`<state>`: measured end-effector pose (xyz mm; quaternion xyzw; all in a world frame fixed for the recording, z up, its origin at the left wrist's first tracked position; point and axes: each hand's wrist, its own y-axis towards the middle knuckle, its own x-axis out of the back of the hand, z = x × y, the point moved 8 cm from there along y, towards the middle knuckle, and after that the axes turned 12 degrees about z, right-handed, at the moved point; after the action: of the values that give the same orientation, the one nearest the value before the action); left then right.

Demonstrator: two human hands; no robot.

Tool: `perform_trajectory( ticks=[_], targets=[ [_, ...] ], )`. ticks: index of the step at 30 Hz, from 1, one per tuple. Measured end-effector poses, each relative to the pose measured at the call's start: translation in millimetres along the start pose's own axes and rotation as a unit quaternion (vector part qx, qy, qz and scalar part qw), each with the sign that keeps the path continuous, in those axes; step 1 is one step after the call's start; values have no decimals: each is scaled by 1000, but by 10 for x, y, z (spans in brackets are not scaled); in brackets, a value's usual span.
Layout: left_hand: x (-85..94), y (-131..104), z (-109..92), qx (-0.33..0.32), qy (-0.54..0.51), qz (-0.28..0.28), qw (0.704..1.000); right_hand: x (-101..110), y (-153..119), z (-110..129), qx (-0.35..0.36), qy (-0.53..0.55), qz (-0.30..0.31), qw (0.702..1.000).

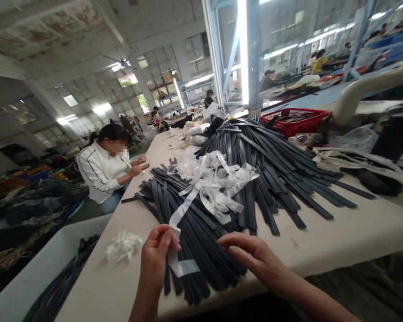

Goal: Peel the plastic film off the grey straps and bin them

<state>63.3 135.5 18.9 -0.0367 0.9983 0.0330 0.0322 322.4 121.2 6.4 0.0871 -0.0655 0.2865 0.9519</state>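
Note:
My left hand (157, 250) pinches a translucent white plastic strip (188, 268) between thumb and fingers. One end of the strip dangles below the hand; the other runs up toward a tangled heap of similar strips (218, 179). That heap lies on top of flat dark straps (211, 264), which are fanned out toward the table's near edge. My right hand (255, 255) hovers at the right side of these straps, fingers stretched out, with nothing visible in it. Behind, a larger bundle of dark straps (275, 165) spreads to the right.
A crumpled white clump (123, 247) sits on the pale tabletop (97, 281). At left stands a white bin (62, 248) holding dark straps. A person in a white jacket (102, 174) sits across the corner. A red basket (293, 121) and a curved pale tube (352, 98) are at right.

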Motion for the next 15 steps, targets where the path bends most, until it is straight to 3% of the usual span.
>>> perform_trajectory(
  ticks=[2, 4, 7, 9, 12, 15],
  targets=[
    [-106, -163, 43, 7, -14, 14, 1000, -342, 245, 19, -41, 113, 82, 989],
    [-208, -277, 50, -2, -14, 31, 999, -690, 458, 8, -63, 243, 140, 958],
    [-254, -376, 81, -21, -14, 43, 999, -1031, 720, -2, -66, 356, 166, 917],
    [-210, -420, 190, -9, -40, 44, 998, -1059, 868, 26, -55, 344, 136, 927],
    [-126, -505, 418, 30, -83, 50, 995, -921, 1071, 149, -43, 245, 90, 964],
    [-58, -591, 547, 51, -86, 51, 994, -780, 1253, 180, -71, 212, 94, 970]
  ],
)
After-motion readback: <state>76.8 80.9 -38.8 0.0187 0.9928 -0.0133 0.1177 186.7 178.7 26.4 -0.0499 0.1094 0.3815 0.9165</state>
